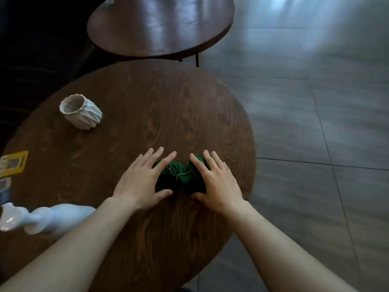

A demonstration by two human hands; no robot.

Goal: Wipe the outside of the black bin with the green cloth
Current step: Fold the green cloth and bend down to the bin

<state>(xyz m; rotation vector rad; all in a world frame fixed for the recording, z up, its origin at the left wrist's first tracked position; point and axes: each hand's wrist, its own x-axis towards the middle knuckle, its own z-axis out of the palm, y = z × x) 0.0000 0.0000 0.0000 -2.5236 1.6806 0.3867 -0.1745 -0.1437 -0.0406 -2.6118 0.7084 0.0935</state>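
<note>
A bunched green cloth [179, 175] lies on the round wooden table [136, 114], near its right side. My left hand [141, 180] rests flat on the cloth's left part with fingers spread. On the cloth's right part my right hand [214, 182] lies the same way, fingers apart. Both thumbs touch the table just below the cloth. Neither hand has closed around it. Much of the cloth is hidden under the palms. No black bin is in view.
A white ribbed cup [81, 111] stands at the table's left. A white figurine [42, 218] lies near my left forearm. Yellow cards [12, 163] sit at the left edge. A second round table [162, 24] stands beyond. Grey tiled floor [315, 123] is on the right.
</note>
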